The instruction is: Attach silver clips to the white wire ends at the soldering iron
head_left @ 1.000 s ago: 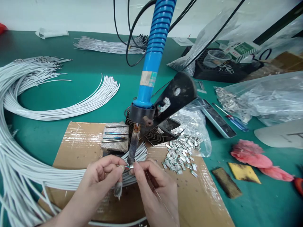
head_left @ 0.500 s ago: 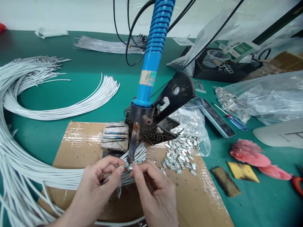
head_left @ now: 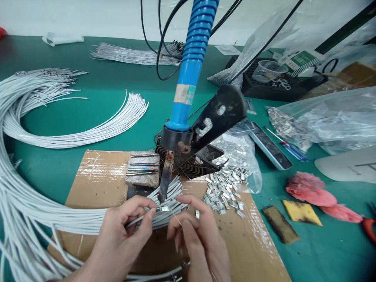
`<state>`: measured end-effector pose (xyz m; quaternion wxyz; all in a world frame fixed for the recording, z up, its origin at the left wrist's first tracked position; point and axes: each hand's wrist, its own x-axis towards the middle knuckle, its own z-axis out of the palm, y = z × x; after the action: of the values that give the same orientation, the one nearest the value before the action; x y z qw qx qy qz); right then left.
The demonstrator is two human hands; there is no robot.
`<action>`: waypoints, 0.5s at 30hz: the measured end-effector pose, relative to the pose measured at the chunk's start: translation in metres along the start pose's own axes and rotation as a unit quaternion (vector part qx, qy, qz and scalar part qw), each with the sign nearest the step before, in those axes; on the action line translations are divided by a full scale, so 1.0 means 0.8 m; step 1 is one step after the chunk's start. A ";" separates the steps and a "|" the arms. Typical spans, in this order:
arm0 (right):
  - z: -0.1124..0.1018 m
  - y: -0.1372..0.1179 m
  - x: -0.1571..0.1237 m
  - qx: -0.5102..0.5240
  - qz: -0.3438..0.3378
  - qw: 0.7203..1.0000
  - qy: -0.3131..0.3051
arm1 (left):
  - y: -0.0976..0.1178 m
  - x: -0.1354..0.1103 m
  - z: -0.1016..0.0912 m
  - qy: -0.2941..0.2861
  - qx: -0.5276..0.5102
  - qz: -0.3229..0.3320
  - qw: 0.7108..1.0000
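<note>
My left hand is closed on a white cable, pinching it near its end. At that end sits a small silvery metal connector, just below the tip of the blue-handled soldering iron; whether they touch I cannot tell. My right hand is closed on a thin solder wire, its end pointing up toward the connector. The right index finger is stretched out. Behind my hands lie the ends of a white cable bundle.
The iron hangs tip-down in a black stand. Loose metal connectors lie on the cardboard. Beside the tip is a grey block with metal rods. Sponges, a phone and a screwdriver lie on the right.
My right hand has drawn back to the right and down from the iron's tip, its index finger now raised. The connector on the cable end has come into view. My left hand has barely moved.
</note>
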<state>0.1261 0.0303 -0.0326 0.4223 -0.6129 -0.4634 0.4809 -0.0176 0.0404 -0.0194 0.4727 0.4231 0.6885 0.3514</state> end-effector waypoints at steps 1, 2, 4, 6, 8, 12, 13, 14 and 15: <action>-0.002 0.000 0.001 -0.007 -0.007 1.000 -0.010 | -0.001 0.000 0.000 0.002 0.003 0.003 1.000; -0.005 0.000 0.002 -0.017 -0.016 1.000 -0.020 | -0.001 0.000 0.000 0.004 0.007 0.006 1.000; -0.009 0.001 0.006 -0.032 -0.043 0.998 -0.031 | -0.001 0.000 -0.001 0.007 0.011 0.011 1.000; -0.011 0.002 0.008 -0.033 -0.073 0.997 -0.019 | 0.000 0.000 -0.001 0.007 0.008 0.011 1.000; -0.009 0.003 0.008 -0.019 -0.097 0.995 0.009 | 0.000 0.000 -0.001 0.006 0.002 0.010 1.000; 0.000 0.004 0.002 0.018 -0.087 0.995 0.040 | 0.000 0.001 0.000 0.006 -0.003 0.013 1.000; 0.001 0.003 0.000 0.021 -0.081 0.996 0.043 | 0.000 0.001 -0.001 0.007 -0.002 0.014 1.000; 0.003 0.001 -0.002 0.021 -0.077 0.996 0.048 | 0.000 0.001 -0.001 0.009 -0.001 0.016 1.000; 0.003 0.000 -0.003 0.021 -0.076 0.995 0.053 | 0.000 0.001 -0.001 0.013 0.001 0.017 1.000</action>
<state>0.1231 0.0284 -0.0327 0.4943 -0.5918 -0.4755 0.4235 -0.0184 0.0409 -0.0196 0.4570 0.4307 0.6878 0.3642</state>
